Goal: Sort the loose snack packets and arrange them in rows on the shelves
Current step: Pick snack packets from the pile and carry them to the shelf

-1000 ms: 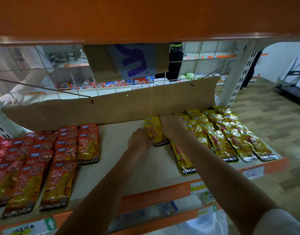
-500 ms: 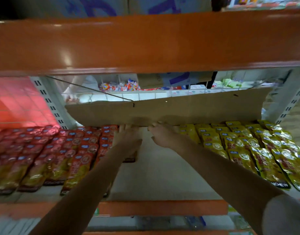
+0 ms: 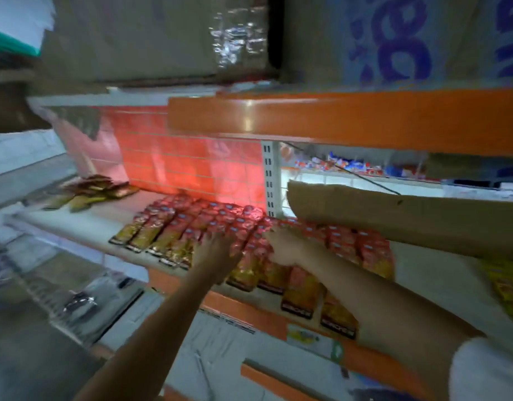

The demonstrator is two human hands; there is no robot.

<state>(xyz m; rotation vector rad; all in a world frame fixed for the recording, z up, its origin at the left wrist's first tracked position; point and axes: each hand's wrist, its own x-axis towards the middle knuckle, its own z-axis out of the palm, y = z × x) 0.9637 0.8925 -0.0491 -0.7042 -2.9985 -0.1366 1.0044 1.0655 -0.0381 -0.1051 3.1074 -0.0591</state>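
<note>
Rows of red-and-gold snack packets [image 3: 197,224] lie overlapped across the white shelf [image 3: 84,224]. My left hand [image 3: 217,250] lies flat on them with the fingers spread. Just to its right, my right hand [image 3: 290,246] rests on the same red rows; motion blur hides how its fingers lie. At the far right edge a few yellow packets [image 3: 507,287] show on the shelf. A loose pile of dark brown-and-gold packets [image 3: 96,189] sits at the back left of the shelf.
A long brown cardboard strip [image 3: 394,215] leans along the shelf's back on the right. The orange shelf above [image 3: 336,117] overhangs and carries cardboard boxes [image 3: 151,39]. An orange price rail [image 3: 249,311] runs along the shelf front. A lower shelf [image 3: 84,302] holds clear-wrapped goods.
My view has swung left, from the bare gap between the rows to the red packets. Both hands moved left from the cardboard strip onto the red rows.
</note>
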